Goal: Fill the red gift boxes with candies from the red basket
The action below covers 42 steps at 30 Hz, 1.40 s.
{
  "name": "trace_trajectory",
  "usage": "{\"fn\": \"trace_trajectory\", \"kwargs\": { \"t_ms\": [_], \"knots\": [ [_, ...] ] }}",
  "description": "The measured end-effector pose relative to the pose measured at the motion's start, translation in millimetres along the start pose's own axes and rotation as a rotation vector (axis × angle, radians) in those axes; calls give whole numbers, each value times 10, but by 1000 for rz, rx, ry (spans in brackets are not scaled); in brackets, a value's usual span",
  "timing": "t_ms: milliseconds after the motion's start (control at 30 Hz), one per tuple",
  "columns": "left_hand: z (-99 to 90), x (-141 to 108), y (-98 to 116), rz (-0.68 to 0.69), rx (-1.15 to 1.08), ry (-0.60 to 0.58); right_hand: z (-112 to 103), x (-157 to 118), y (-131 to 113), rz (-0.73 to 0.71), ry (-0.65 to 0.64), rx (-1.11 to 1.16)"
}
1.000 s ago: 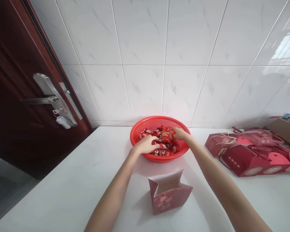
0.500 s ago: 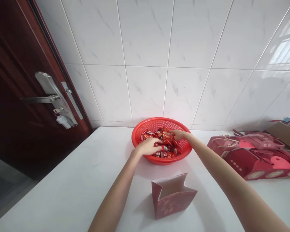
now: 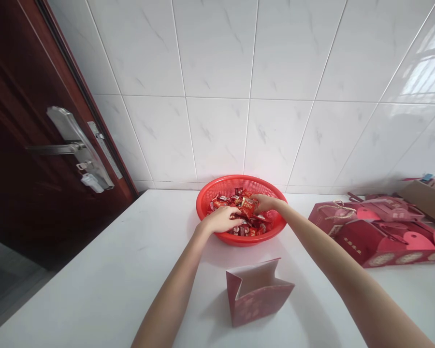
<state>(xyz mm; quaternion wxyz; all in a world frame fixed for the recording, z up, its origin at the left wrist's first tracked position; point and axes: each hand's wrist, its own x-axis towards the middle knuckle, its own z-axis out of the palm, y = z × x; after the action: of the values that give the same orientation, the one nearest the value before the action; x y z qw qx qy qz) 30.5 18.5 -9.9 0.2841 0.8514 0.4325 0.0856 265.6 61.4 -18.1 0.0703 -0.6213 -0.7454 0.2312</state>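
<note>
A red plastic basket (image 3: pixel 239 242) with a perforated wall holds a heap of small candies (image 3: pixel 248 231) in shiny red wrappers. My left hand (image 3: pixel 222 219) rests over its near left side, thumb and fingers apart on the wrappers. From the right, my right hand (image 3: pixel 264 203) reaches in with fingers curled on a red wrapped candy; its fingertips are partly hidden among the pieces. In front of the basket stands a dark pink paper bag (image 3: pixel 261 302), upright with its top open. Neither hand touches this bag.
Dark red gift boxes (image 3: pixel 395 244) with cord handles sit on the right of the white table (image 3: pixel 130 270). Behind them is a brown cardboard box (image 3: pixel 426 200). A tiled wall (image 3: pixel 217 140) backs the table, and a dark red door (image 3: pixel 18 193) stands left.
My right hand has shifted slightly left within the basket, and several candies beneath it have moved. My left hand stays almost in place. The view has shifted a little.
</note>
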Motion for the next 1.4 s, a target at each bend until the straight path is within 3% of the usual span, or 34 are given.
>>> {"fn": "trace_trajectory", "kwargs": {
  "t_ms": [167,333,500,733,900,1133,1400],
  "knots": [
    [-4,-10,5,6,-4,-1,-27,-42,-22,-70,-108,133],
    [8,-1,-1,-9,-6,14,-68,-104,-84,-195,-130,336],
    [1,4,7,-6,5,59,-98,-208,-131,-278,-87,482],
    [-15,-28,22,27,-45,145,-49,-422,-284,-345,-32,477],
    [-9,-40,11,-5,-46,120,22,-487,-375,-376,1,452],
    [2,-33,3,-11,-75,75,173,-467,-255,-354,151,469],
    [0,-48,25,-9,-113,9,203,-547,-305,-401,146,539]
  ]
}}
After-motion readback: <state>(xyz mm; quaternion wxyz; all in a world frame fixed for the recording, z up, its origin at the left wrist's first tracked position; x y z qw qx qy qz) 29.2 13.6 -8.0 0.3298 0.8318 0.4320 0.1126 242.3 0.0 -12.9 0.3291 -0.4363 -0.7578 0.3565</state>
